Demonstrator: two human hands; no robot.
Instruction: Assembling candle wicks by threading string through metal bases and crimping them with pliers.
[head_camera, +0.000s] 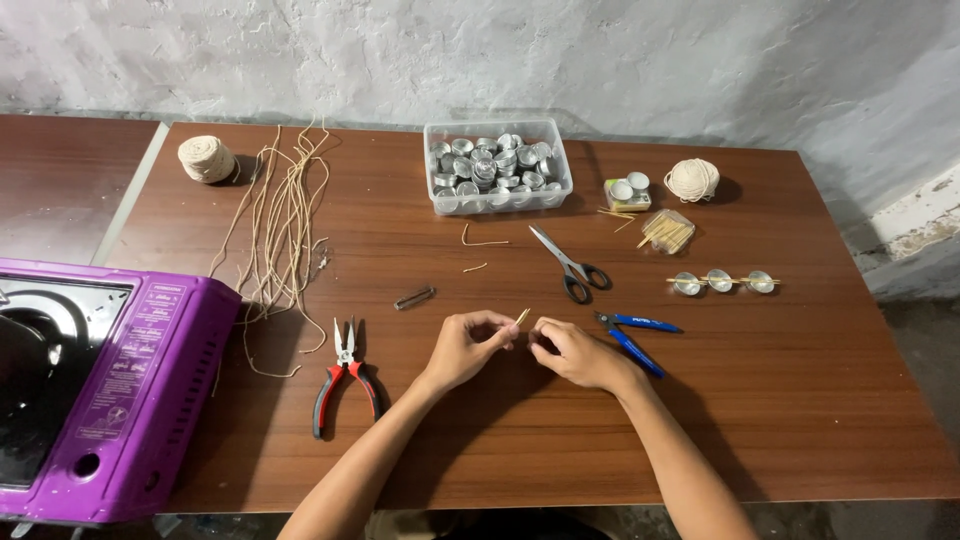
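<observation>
At the middle of the brown wood-grain table (800, 420), the left hand (470, 345) pinches a short, thin, pale piece of cord (522, 316) between thumb and fingertips, its tip poking up and to the right. Facing it, the right hand (575, 352) has its fingers curled close, nearly touching the left; what it grips I cannot tell. Both forearms angle inward from the near edge. Just beside the right hand lie blue-handled cutters (635, 335), with grey-handled steel scissors (570, 265) beyond. Red-and-black-handled pliers (345, 375) lie left of the left hand. Farther back, a clear rectangular plastic tub (497, 167) is filled with shiny round metal cups (490, 160). Loose tan strings (285, 220) trail toward a purple portable stove (110, 390)
</observation>
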